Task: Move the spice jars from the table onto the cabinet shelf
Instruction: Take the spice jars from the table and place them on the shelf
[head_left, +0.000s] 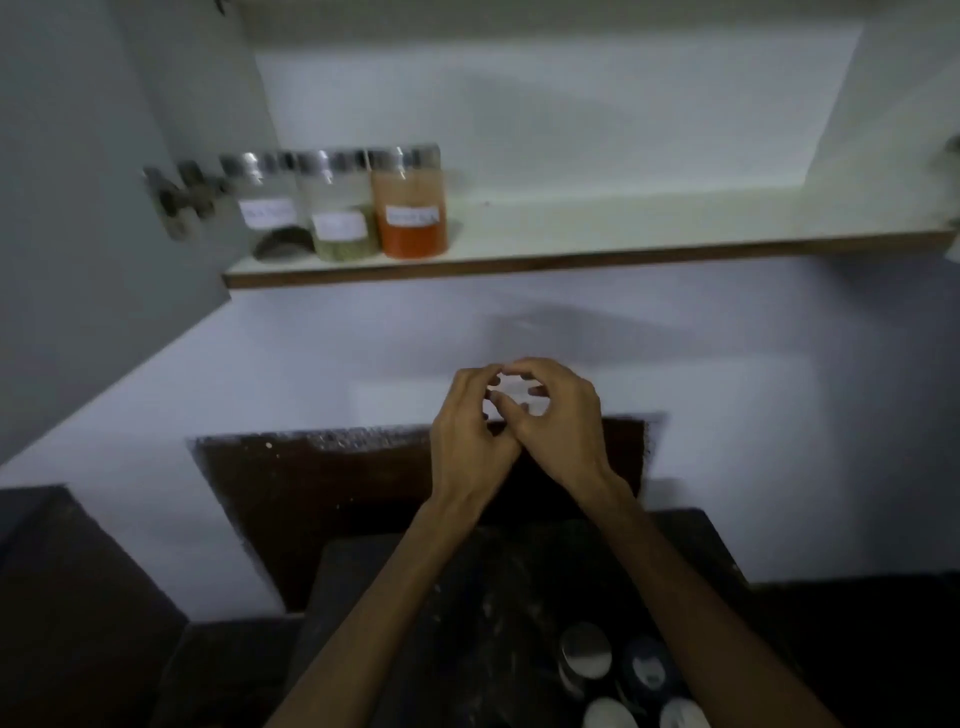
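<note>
Three silver-lidded spice jars stand in a row at the left end of the white cabinet shelf (623, 228): one with a dark spice (270, 208), one with a green spice (340, 213), one with orange powder (413, 208). Several more jars sit on the dark table at the bottom, among them a silver-lidded jar (584, 657) and a dark-topped one (649, 667). My left hand (467, 441) and my right hand (563, 415) meet in mid-air below the shelf. Their fingers are loosely curled, the tips touch, and nothing shows between them.
The grey cabinet door (78, 208) stands open at the left, its hinge (176, 200) beside the first jar. The white wall has a dark recess (322, 493) behind the table (415, 623). Right of the jars the shelf is bare.
</note>
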